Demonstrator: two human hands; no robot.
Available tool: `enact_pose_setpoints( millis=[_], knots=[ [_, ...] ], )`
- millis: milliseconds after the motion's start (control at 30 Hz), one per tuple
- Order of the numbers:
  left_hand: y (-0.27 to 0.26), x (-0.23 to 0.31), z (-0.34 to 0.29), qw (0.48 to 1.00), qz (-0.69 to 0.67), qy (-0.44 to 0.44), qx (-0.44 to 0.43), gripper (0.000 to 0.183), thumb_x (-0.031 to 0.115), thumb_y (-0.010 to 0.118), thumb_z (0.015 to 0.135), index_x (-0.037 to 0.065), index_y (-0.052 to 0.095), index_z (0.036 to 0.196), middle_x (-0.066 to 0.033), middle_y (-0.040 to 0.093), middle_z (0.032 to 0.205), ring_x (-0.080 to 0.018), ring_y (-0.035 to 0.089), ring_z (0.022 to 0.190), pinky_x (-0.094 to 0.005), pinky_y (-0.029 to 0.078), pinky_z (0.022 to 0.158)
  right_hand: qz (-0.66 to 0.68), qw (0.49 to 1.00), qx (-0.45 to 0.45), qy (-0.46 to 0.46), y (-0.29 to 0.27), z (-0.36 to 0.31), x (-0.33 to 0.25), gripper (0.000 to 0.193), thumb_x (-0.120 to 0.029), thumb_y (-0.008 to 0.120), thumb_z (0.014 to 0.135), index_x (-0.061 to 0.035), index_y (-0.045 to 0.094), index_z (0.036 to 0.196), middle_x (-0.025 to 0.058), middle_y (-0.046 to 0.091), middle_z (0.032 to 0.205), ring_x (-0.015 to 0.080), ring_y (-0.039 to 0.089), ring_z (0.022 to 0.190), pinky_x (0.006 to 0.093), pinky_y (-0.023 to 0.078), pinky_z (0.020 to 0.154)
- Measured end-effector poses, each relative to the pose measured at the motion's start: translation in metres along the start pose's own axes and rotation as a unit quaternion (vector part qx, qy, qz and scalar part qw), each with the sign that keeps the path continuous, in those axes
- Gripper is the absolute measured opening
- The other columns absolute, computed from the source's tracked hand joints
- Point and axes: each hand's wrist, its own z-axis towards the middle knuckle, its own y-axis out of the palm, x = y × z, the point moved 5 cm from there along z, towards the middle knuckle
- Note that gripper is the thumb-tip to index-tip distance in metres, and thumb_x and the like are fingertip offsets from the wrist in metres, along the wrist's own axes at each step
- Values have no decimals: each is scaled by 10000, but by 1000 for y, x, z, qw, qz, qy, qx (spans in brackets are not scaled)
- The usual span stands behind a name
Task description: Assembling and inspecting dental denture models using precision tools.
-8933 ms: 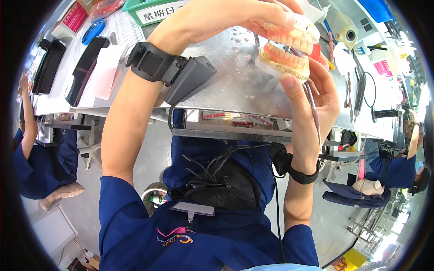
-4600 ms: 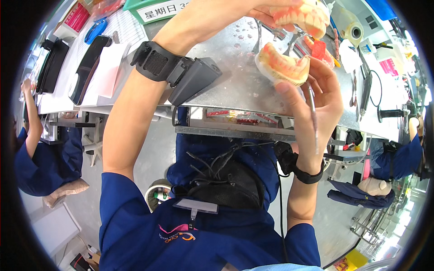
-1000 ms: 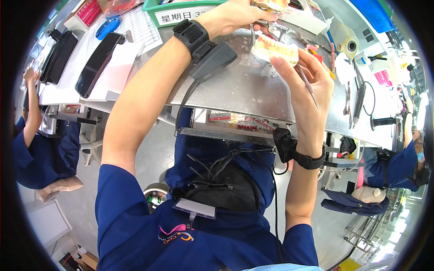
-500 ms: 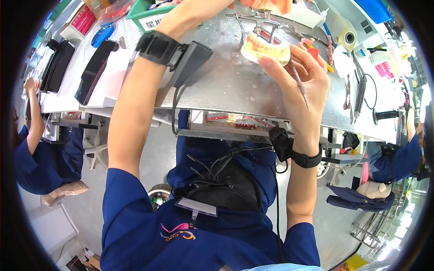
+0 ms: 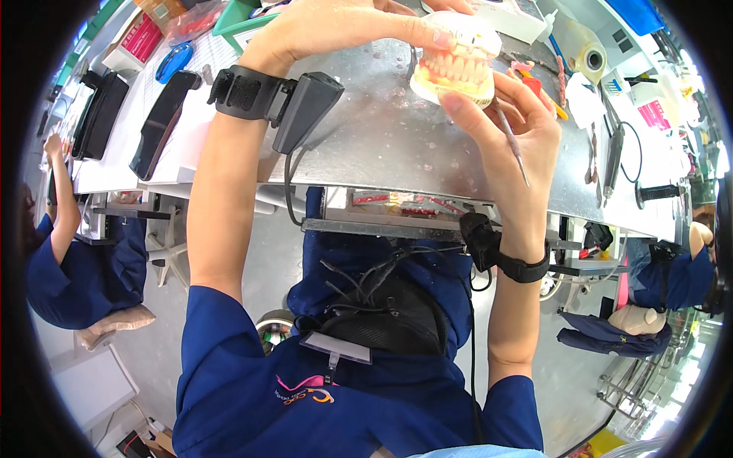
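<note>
Head: dental model [image 5: 456,67], front toward wearer [image 5: 336,412]

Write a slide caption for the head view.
Left hand holds the upper dental model, right hand the lower model and a slim tool.

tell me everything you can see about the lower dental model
The lower dental model has a curved, cream-yellow base with a whitish edge, looking like plaster. The right grip holds it base down above the metal bench, thumb at its front. The upper dental model, held over it, hides most of its teeth; whether the two touch is unclear.
</note>
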Motion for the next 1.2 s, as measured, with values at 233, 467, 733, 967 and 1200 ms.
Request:
enact_pose_setpoints(
  millis=[233,467,733,967,1200],
  knots=[
    [4,8,-4,1000,-2,12,20,522,80,787,801,-51,601,1271,-200,667,1190,-194,665,1020,-294,544,888,-9,1000,1,-14,0,-2,1,449,-144,866,733,61,656,1073,117,738,988,132,688,900,257,519,834],
    [0,10,-15,993,-95,17,70,321,138,655,922,-56,649,1178,-156,707,1021,-177,683,929,-291,562,822,-188,976,20,-106,4,-34,3,512,-158,911,618,17,639,1015,103,704,923,216,679,840,321,532,795],
    [33,28,-27,957,-143,-42,248,374,226,549,998,-65,590,1229,-110,670,1000,-178,675,845,-279,563,741,-246,965,6,-89,-2,-71,1,495,-120,864,714,39,611,1107,109,671,1058,177,647,921,292,515,846],
    [106,31,-103,726,504,147,444,360,157,744,815,-65,653,1083,-206,654,1065,-281,664,948,-339,506,876,41,990,133,-4,-40,-91,10,248,-81,573,985,52,483,1174,235,667,1058,235,699,835,335,587,768],
    [137,-7,-108,872,269,21,410,320,-74,769,688,-12,738,1001,-258,572,1294,-292,634,1103,-353,509,917,120,987,104,-16,-9,-94,24,137,-66,567,983,24,534,1082,217,645,1095,300,684,970,406,588,857]
  ],
)
